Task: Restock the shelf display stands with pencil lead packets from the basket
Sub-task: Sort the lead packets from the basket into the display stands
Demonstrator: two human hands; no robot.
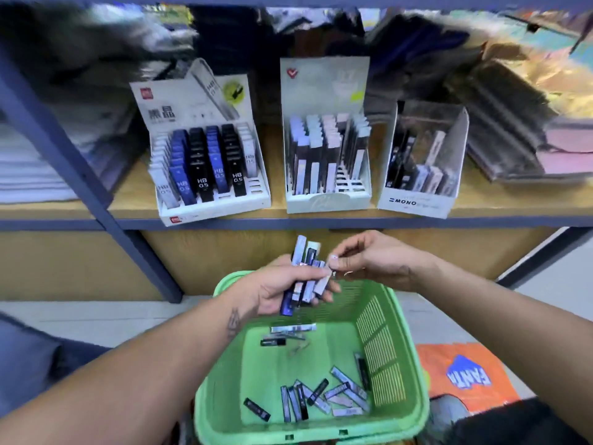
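My left hand [282, 289] grips a fanned bunch of pencil lead packets [305, 268] above the far rim of the green basket [404, 374]. My right hand [372, 260] pinches the top of one pale packet [324, 279] at the right edge of that bunch. Several more packets [321, 396] lie loose on the basket floor. On the wooden shelf stand three white display stands: the left stand [208, 175] with blue, black and white HB 0.5 packets, the middle stand [327, 168] with pale packets, and the MONO stand [420, 175], partly filled.
A blue metal shelf post [80, 175] slants down at the left. Stacked paper and dark folders fill the shelf on both sides of the stands. An orange bag [465, 377] lies on the floor right of the basket.
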